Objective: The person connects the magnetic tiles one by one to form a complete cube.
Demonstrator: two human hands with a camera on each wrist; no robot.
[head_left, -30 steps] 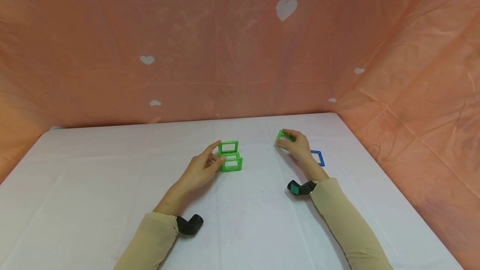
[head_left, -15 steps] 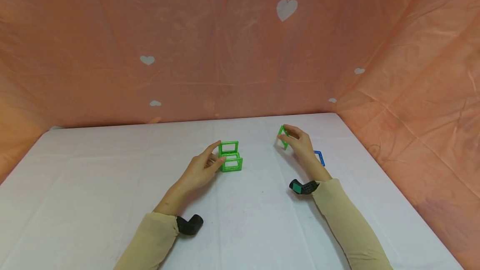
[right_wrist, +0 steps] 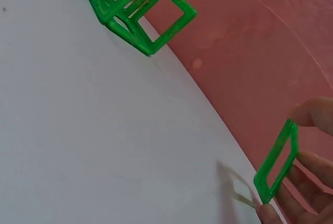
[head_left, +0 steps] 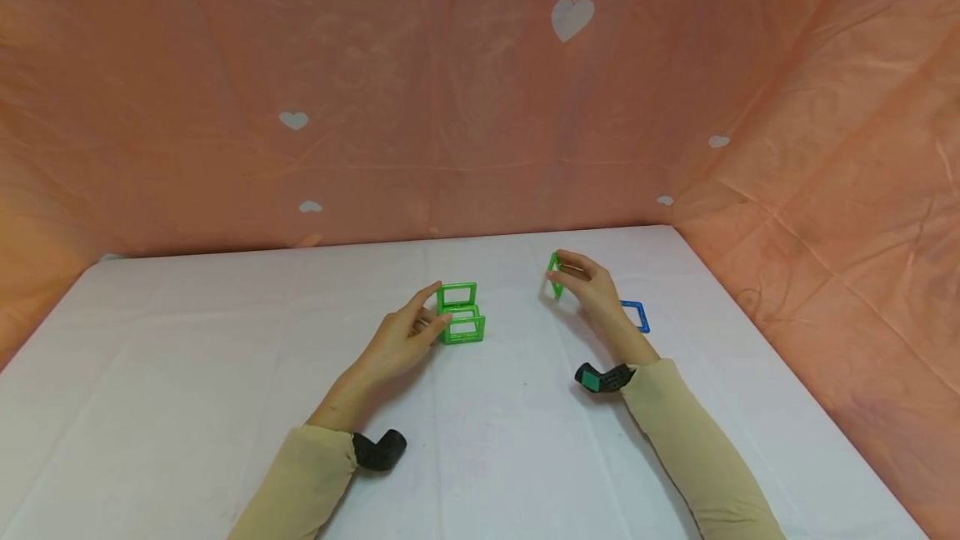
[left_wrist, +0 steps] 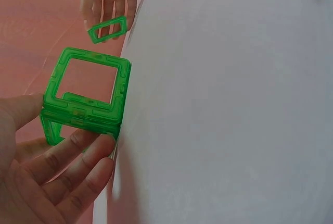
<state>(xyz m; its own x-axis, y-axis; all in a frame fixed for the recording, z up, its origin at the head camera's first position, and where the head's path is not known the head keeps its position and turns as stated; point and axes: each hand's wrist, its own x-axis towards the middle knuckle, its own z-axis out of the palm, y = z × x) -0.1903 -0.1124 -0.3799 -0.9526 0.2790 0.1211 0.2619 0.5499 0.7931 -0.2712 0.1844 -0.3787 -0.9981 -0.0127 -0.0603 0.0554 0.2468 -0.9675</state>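
Observation:
On the white table, my left hand grips the left side of a green structure made of joined square magnetic tiles. Its thumb and fingers lie at opposite edges of the structure, seen in the left wrist view. Off to the right, my right hand pinches a single green square magnetic tile by its edges, with thumb and fingertips. That tile stands nearly edge-on in the head view, above its shadow. A gap of bare cloth separates it from the structure.
A blue square tile lies on the white tabletop, partly behind the right wrist. Orange sheeting with white hearts rises behind the table and along its right side. Black wrist cameras sit at both wrists.
The right hand has turned its green tile from a slanted pose to nearly edge-on and shifted slightly left. The left hand and the structure have stayed put.

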